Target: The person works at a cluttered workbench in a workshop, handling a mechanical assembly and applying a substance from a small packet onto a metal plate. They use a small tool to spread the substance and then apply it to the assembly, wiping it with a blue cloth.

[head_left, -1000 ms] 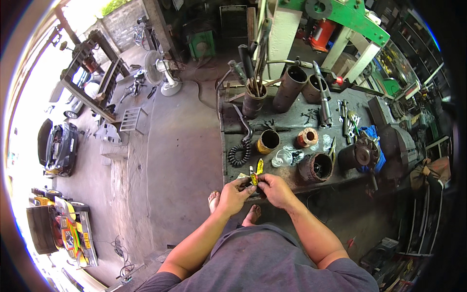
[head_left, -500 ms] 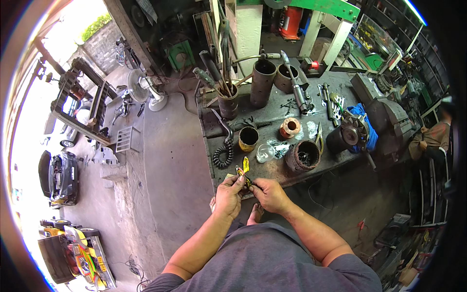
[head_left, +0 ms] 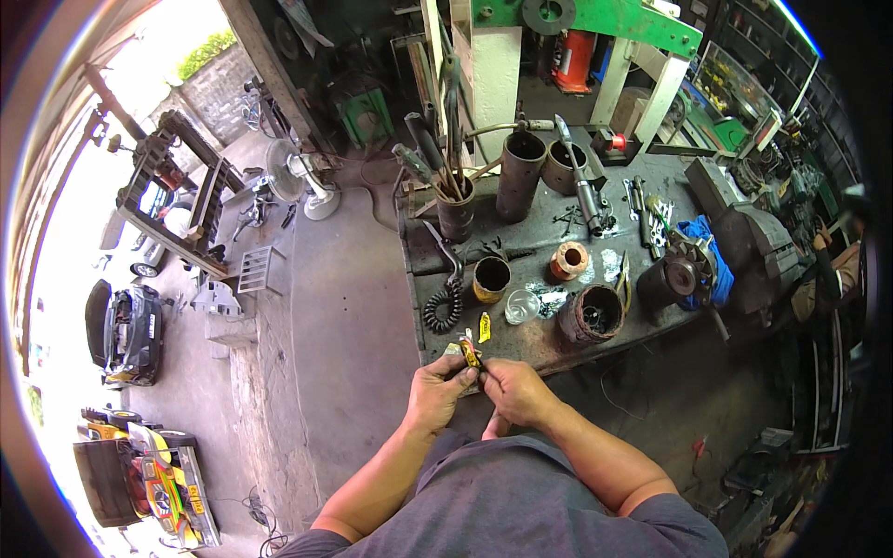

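In front of me, by the near edge of the dark workbench [head_left: 437, 345], both hands meet on a small yellow and black squeeze tube [head_left: 470, 352]. My left hand [head_left: 435, 391] pinches one side of it between thumb and fingers. My right hand [head_left: 514, 389] is closed at its lower end, where the fingers hide part of it. A second yellow tube [head_left: 484, 326] lies flat on the bench just beyond. Right of that stands a clear plastic cup [head_left: 522, 307]. A rusty can [head_left: 593, 313] with dark contents is farther right, and a yellowish can [head_left: 491, 279] stands behind the cup.
A copper-coloured ring part [head_left: 569, 261], a coiled black cable [head_left: 443, 312], pliers [head_left: 624, 282] and several wrenches [head_left: 658, 223] lie on the bench. Tall metal cylinders [head_left: 521, 181] stand at its back. A fan [head_left: 307, 181] is on the floor to the left; a person [head_left: 823, 279] is at far right.
My view has shifted, so the bench appears farther right and slightly lower. Both hands keep their grip on the tube, which now shows more plainly and apart from the tube on the bench.
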Motion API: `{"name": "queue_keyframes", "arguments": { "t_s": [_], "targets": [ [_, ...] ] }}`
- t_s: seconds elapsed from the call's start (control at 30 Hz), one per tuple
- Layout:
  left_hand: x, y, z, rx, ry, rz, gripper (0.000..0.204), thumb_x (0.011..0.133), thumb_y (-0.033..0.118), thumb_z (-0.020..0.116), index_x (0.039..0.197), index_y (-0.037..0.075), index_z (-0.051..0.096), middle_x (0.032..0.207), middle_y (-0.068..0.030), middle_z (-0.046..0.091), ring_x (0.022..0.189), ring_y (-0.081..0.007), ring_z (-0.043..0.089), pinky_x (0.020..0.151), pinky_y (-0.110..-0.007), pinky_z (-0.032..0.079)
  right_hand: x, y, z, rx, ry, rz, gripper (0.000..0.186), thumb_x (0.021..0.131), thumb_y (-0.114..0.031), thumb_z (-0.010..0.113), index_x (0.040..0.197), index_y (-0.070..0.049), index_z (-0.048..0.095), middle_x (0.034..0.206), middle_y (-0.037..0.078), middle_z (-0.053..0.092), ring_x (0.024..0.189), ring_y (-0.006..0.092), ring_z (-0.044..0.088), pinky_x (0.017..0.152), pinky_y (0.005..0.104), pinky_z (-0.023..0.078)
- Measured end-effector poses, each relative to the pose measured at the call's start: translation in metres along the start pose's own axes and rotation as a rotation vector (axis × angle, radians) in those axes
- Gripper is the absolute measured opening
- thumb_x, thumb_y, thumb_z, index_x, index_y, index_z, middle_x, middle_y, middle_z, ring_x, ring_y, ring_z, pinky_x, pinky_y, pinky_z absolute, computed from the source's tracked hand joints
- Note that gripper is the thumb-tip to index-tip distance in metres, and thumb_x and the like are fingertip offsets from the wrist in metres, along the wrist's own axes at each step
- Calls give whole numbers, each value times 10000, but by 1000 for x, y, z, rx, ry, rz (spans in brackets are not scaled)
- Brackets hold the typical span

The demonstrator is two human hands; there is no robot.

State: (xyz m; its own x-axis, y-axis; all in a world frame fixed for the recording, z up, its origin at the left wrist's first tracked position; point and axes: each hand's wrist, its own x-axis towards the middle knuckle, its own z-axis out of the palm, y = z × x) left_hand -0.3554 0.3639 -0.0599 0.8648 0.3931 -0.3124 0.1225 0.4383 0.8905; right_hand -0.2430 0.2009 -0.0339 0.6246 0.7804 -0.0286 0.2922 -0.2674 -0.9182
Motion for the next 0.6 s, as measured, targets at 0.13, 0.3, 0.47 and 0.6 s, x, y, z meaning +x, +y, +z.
{"name": "queue_keyframes", "arguments": {
  "t_s": [0.13,0.3,0.47,0.6],
  "targets": [
    [-16,0,-8,566,115,35,262,1067,109,827,1270,-54,798,1132,-117,843,1013,-148,748,921,-341,604,-2,-4,2,-247,-178,32,217,1053,-181,714,1063,36,709,1061,300,747,1029,535,723,877,593,583],
    [-20,-10,-16,645,58,-4,274,1044,104,815,1284,-28,796,1104,-141,852,997,-208,791,916,-372,613,-7,5,11,-185,-129,40,207,1054,-194,738,1069,13,729,1057,284,752,1013,526,730,867,571,592],
    [-15,-16,-18,751,50,33,247,1061,52,776,1291,-37,790,1127,-108,853,1026,-150,768,926,-346,607,-6,10,6,-179,-155,-12,176,1048,-191,745,1075,-18,741,1044,239,768,1007,499,738,858,560,596],
    [-15,-14,-16,731,62,-17,266,1067,77,777,1306,-40,790,1139,-122,857,1014,-148,768,916,-346,606,-2,11,0,-234,-194,-91,185,1062,-211,739,1082,-27,744,1049,228,773,1018,493,740,856,559,595]
  ]
}}
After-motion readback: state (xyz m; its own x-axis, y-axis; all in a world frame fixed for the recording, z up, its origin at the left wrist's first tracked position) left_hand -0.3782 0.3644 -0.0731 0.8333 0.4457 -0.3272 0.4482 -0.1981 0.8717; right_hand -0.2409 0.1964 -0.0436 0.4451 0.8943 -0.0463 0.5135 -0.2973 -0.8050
